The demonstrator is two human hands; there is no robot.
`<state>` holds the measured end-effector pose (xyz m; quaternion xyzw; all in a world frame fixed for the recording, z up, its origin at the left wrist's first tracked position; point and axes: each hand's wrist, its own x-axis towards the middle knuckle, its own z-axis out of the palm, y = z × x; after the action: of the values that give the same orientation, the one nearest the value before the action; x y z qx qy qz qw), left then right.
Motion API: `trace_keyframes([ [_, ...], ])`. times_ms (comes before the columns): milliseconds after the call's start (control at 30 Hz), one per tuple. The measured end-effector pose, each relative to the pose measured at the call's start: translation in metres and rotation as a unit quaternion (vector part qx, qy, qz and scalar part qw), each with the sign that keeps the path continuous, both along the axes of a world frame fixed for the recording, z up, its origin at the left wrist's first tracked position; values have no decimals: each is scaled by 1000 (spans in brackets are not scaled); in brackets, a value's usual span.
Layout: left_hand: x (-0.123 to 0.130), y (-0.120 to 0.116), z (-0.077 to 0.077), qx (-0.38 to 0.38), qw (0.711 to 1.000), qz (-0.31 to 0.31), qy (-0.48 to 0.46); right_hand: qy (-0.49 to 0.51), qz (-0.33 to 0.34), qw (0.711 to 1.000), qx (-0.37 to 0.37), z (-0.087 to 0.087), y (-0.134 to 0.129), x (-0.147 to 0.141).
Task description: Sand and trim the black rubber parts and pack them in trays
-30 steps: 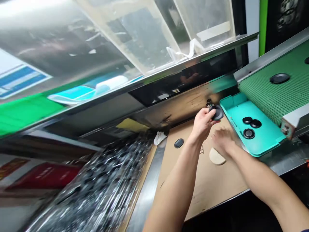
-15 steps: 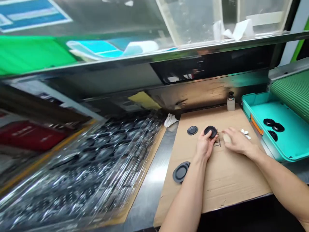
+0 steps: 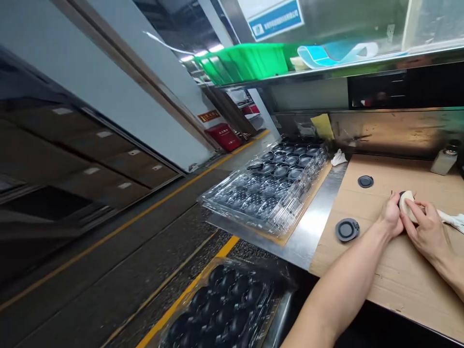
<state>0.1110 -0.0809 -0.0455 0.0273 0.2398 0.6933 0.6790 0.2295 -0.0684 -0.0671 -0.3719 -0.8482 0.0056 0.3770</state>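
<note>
My left hand (image 3: 390, 216) grips a black round rubber part (image 3: 401, 198), which is mostly hidden behind a cream pad (image 3: 408, 205). My right hand (image 3: 423, 233) holds that pad against the part, with its fingers wrapped over the pad. Both hands are close together above the brown cardboard sheet (image 3: 409, 275). Two more black rubber rings lie on the cardboard: one (image 3: 347, 229) near my left forearm, and a smaller one (image 3: 365, 181) further back. A white cloth (image 3: 451, 221) lies just beyond my right hand.
A small bottle (image 3: 444, 162) stands at the cardboard's back edge. Left of the sheet run a steel strip (image 3: 319, 232) and transparent plastic trays of black parts (image 3: 268, 186). A white rag (image 3: 339, 157) sits behind them. Another bagged tray (image 3: 221, 304) lies lower down, beside the bench.
The view has swung left. My hands have come together, and the cream pad has gone from the cardboard into my right hand, pressed against the black part.
</note>
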Motion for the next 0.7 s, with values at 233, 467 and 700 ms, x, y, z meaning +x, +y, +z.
trace_keyframes([
  [233,-8,5,-8,15,998,-58,1,41,-3,999,-17,-4,9,-1],
  [467,-12,9,-16,14,997,-75,29,36,-29,998,-40,-3,9,-4],
  [700,-11,6,-14,12,996,-75,35,3,-45,998,-52,3,1,-7],
])
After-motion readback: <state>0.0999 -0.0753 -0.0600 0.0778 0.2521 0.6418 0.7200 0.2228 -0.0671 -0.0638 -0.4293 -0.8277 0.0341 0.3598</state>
